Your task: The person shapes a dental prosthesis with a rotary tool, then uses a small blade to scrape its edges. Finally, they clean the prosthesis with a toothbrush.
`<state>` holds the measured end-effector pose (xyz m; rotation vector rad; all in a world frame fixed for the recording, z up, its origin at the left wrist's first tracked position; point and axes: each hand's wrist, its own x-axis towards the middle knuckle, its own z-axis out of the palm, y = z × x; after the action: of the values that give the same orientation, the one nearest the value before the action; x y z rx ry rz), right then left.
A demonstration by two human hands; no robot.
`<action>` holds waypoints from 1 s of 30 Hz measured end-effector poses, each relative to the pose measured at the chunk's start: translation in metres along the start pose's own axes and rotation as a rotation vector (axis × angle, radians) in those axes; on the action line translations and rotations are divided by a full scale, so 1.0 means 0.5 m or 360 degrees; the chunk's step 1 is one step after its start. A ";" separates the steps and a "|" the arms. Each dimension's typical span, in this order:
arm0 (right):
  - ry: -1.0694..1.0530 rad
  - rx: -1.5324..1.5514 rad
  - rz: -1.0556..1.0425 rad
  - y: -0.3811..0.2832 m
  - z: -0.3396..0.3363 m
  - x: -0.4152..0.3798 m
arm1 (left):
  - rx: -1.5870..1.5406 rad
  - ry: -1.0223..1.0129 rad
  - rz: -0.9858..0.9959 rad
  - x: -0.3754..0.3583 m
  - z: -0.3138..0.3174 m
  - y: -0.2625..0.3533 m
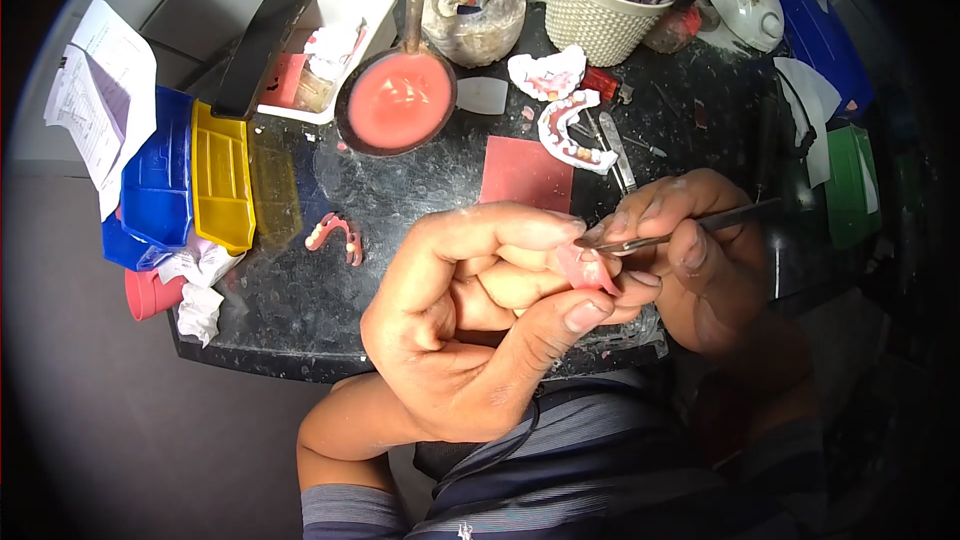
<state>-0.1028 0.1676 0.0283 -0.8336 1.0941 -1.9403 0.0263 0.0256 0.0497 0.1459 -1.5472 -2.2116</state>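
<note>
Between the fingers and thumb of my left hand [470, 310] is a small pink denture piece [583, 268], partly covered by the fingertips. My right hand [700, 240] grips a thin dark metal carving tool [700, 223], whose tip touches or nearly touches the pink piece. Behind the hands, a pink wax sheet [520, 172] lies flat on the black table [290, 315]. Left of my left hand rests a pink partial denture [340, 234] with several teeth. Two white plaster dental casts stand farther back, an upper one [547, 73] and a nearer horseshoe-shaped one [562, 130].
A pan of pink wax [402, 102] sits beside a white tray [372, 20] with a black phone [265, 45] leaning on it. Yellow [222, 180] and blue [160, 170] bins stand left. At the back are a plastic-lined container [475, 15] and a tool basket [595, 20].
</note>
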 end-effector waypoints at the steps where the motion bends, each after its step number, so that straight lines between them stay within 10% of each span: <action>1: -0.0007 0.0003 -0.0020 0.001 0.001 0.001 | -0.0002 0.0005 0.0001 0.000 0.001 0.000; 30: 0.0016 0.0182 0.0055 0.005 -0.008 0.006 | 0.0192 -0.0117 -0.0025 0.001 -0.006 0.002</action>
<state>-0.1067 0.1658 0.0253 -0.7388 0.9874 -1.9602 0.0271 0.0222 0.0497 0.1146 -1.7256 -2.1576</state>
